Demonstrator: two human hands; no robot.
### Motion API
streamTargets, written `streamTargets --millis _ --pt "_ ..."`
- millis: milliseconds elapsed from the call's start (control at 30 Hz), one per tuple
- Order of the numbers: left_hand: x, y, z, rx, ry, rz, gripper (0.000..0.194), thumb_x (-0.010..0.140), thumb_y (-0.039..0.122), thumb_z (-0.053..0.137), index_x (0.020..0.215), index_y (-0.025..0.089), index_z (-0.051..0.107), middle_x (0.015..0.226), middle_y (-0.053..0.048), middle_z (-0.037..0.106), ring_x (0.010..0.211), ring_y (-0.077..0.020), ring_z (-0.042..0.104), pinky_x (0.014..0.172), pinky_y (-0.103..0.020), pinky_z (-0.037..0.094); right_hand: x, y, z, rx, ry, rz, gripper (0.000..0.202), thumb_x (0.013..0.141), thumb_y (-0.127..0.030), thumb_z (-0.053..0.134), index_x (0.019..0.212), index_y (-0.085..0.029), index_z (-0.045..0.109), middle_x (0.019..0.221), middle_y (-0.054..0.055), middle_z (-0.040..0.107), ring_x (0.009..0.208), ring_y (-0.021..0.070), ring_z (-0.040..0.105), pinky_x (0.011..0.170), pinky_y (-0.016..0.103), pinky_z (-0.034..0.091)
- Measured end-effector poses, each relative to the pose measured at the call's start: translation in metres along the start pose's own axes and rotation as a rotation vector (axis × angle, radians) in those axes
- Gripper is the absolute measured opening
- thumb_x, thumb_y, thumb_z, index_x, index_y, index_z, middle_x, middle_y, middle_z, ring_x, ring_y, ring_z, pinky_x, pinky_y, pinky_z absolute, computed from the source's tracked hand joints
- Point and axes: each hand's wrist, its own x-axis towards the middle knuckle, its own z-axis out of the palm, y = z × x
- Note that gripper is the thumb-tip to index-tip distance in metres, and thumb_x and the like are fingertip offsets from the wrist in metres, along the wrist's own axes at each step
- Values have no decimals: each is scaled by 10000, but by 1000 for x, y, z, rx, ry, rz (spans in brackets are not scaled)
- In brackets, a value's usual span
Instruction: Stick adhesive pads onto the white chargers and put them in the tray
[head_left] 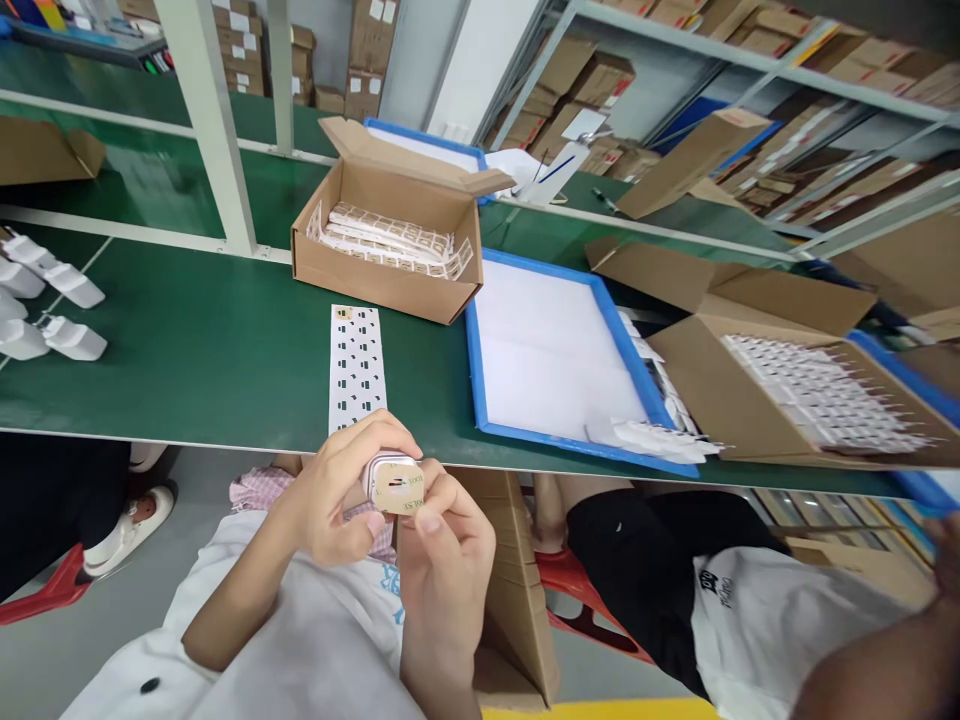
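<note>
Just past the near edge of the bench, my left hand [330,505] is closed around a small white rounded plastic part. A tan adhesive pad [405,488] with printed lettering and a small slot covers its upturned face. The thumb and forefinger of my right hand [450,535] pinch at the pad's right lower edge, touching the part; whether they grip the pad or its backing is hidden. Beyond my hands a white sticker sheet [358,370] lies on the green bench, with rows of dark cut-out shapes and one tan pad left at its top corner.
An open cardboard box [382,290] holds white lattice strips. To its right lies a blue-framed white tray [555,340] with white parts at its corner, then a larger carton [720,370] of white pieces. White plastic units [71,337] stand at left. A co-worker [772,610] sits at right.
</note>
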Motion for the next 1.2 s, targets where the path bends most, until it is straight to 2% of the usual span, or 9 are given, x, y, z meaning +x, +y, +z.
streamTargets --millis 1200 --pt "2 6 -3 34 11 21 464 995 655 541 1131 214 585 923 -31 579 779 -186 556 667 -313 458 -2 6 3 -63 -17 -73 410 901 -457 797 672 -224 549 718 -20 504 677 151 468 619 281 412"
